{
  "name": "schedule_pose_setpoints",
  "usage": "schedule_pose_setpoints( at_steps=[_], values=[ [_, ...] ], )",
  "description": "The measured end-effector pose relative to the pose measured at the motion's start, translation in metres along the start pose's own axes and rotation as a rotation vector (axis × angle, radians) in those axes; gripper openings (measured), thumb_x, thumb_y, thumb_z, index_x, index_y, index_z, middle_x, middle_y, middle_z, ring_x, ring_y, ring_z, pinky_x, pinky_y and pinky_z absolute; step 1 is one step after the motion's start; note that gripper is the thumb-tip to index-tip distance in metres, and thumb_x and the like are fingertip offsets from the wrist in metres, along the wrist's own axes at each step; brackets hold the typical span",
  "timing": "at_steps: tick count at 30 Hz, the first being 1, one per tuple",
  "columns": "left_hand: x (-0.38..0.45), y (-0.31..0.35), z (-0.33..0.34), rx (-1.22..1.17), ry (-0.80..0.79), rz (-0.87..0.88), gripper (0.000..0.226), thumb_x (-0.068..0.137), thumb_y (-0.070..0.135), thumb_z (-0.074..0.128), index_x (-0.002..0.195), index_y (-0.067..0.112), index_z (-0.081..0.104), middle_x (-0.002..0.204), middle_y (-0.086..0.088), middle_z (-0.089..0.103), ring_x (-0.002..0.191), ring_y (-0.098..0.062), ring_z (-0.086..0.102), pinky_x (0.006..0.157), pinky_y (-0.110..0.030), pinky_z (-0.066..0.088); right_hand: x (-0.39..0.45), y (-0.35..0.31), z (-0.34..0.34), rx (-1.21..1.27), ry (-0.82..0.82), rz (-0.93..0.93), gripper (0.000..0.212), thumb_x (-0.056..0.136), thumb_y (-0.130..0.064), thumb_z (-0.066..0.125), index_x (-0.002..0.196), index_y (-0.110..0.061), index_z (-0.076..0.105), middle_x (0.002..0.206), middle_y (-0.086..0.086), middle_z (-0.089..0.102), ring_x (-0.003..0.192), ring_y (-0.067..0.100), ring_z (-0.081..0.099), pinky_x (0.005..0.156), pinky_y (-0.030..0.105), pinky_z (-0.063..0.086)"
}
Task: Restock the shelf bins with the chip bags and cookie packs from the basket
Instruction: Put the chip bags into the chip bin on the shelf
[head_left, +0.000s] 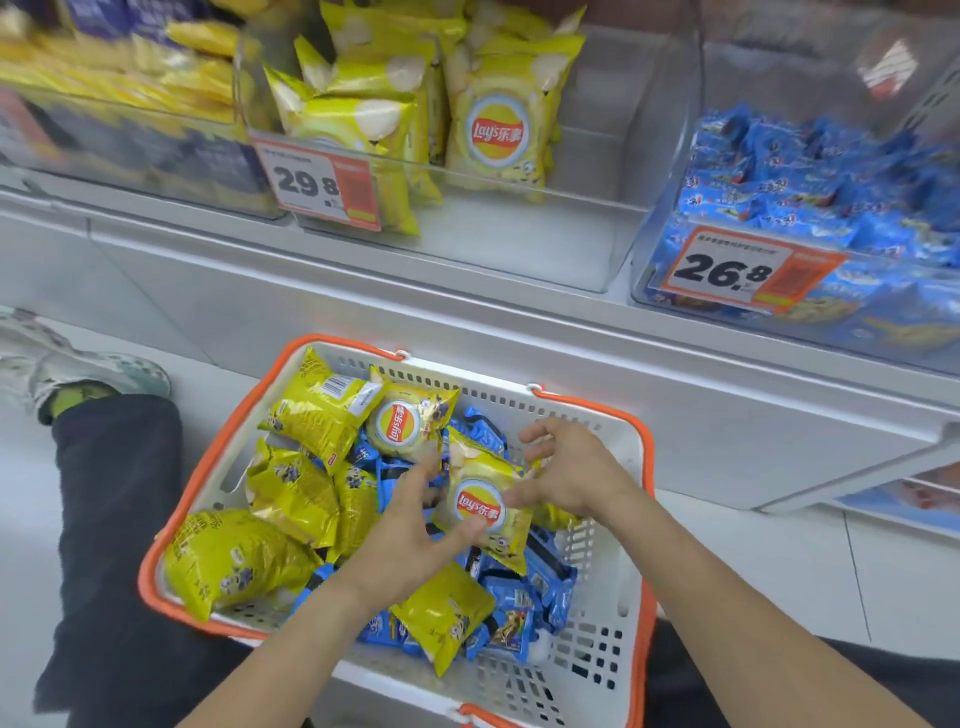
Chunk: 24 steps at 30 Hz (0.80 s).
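We saw a long white metal shelf running across the top, at twelve o'clock from the basket. On it stood a clear plastic bin of yellow chip bags, and at its three o'clock a clear plastic bin of blue cookie packs. Below sat a white perforated plastic basket with orange rim and handles, filled with more yellow bags and blue packs. At its nine o'clock lay a leg in dark trousers. Over the basket, our left hand and right hand flanked one yellow chip bag with a red-and-yellow round logo; the left thumb pressed its lower edge, the right fingers curled onto its three-o'clock side.
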<state>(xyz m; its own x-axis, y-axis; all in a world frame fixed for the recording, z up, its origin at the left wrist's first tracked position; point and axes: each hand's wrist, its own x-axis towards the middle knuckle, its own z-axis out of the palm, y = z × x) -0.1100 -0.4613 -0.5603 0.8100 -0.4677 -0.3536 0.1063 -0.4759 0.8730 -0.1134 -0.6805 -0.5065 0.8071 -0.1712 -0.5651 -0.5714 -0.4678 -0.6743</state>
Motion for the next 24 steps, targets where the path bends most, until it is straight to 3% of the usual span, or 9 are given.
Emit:
schedule_pose_setpoints(
  at_steps=[2,7,10,13,15,17,21,24],
  values=[
    [0.004,0.017,-0.015,-0.053,-0.004,0.059,0.089,0.073,0.065,0.074,0.146,0.038,0.030,0.139,0.027,0.047,0.129,0.006,0.044,0.097,-0.016,0.047,-0.006,-0.012,-0.008,0.090,-0.024,-0.064,0.064,0.056,-0.013,0.096,0.111,-0.019,0.063,0.107,-0.002,0.067,0.079,0.009,0.062,0.077,0.031,0.057],
    [0.010,0.053,-0.050,-0.037,0.080,0.180,0.039,0.086,0.043,0.070,0.118,0.027,0.056,0.116,0.019,0.065,0.118,0.000,0.057,0.097,-0.026,0.049,-0.019,-0.034,-0.032,0.319,-0.004,-0.196,0.050,0.050,-0.001,0.095,0.092,-0.018,0.074,0.096,-0.001,0.074,0.074,0.006,0.057,0.071,0.020,0.051],
    [0.011,0.071,-0.065,-0.079,0.095,0.223,0.045,0.083,0.046,0.075,0.118,0.023,0.058,0.117,0.012,0.068,0.117,-0.006,0.061,0.101,-0.032,0.049,-0.026,-0.045,-0.045,0.442,-0.034,-0.252,0.055,0.045,-0.002,0.095,0.095,-0.015,0.076,0.101,0.002,0.075,0.080,0.013,0.057,0.075,0.026,0.052],
    [0.011,0.097,-0.075,-0.117,0.078,0.301,0.039,0.083,0.041,0.071,0.111,0.017,0.061,0.111,0.000,0.072,0.107,-0.014,0.067,0.087,-0.044,0.057,-0.036,-0.061,-0.052,0.506,0.007,-0.353,0.058,0.044,-0.009,0.095,0.098,-0.020,0.076,0.106,0.001,0.074,0.094,0.019,0.065,0.082,0.030,0.054],
    [0.011,0.111,-0.081,-0.123,0.125,0.362,0.041,0.081,0.052,0.069,0.108,0.021,0.061,0.108,-0.003,0.071,0.101,-0.019,0.069,0.083,-0.049,0.057,-0.047,-0.074,-0.056,0.515,0.039,-0.441,0.059,0.054,-0.013,0.095,0.107,-0.025,0.072,0.112,-0.003,0.071,0.100,0.019,0.067,0.083,0.030,0.055],
    [0.010,0.125,-0.089,-0.102,0.171,0.419,0.040,0.081,0.059,0.066,0.109,0.030,0.061,0.107,0.000,0.071,0.099,-0.021,0.068,0.084,-0.048,0.057,-0.059,-0.089,-0.060,0.446,0.072,-0.538,0.054,0.062,-0.023,0.089,0.111,-0.030,0.069,0.114,-0.006,0.069,0.102,0.018,0.068,0.083,0.033,0.058],
    [0.015,0.163,-0.104,-0.088,0.193,0.552,0.042,0.081,0.057,0.066,0.116,0.033,0.060,0.110,0.004,0.070,0.101,-0.020,0.067,0.088,-0.044,0.055,-0.075,-0.118,-0.069,0.354,0.241,-0.677,0.046,0.063,-0.032,0.085,0.105,-0.032,0.068,0.094,0.000,0.072,0.086,0.019,0.072,0.075,0.034,0.060],
    [0.027,0.194,-0.117,-0.115,0.314,0.637,0.050,0.085,0.050,0.065,0.128,0.030,0.052,0.124,0.009,0.064,0.117,-0.008,0.060,0.098,-0.025,0.048,-0.078,-0.139,-0.083,0.354,0.460,-0.786,0.043,0.068,-0.023,0.085,0.106,-0.029,0.066,0.091,-0.004,0.074,0.084,0.012,0.071,0.074,0.026,0.058]
  ],
)
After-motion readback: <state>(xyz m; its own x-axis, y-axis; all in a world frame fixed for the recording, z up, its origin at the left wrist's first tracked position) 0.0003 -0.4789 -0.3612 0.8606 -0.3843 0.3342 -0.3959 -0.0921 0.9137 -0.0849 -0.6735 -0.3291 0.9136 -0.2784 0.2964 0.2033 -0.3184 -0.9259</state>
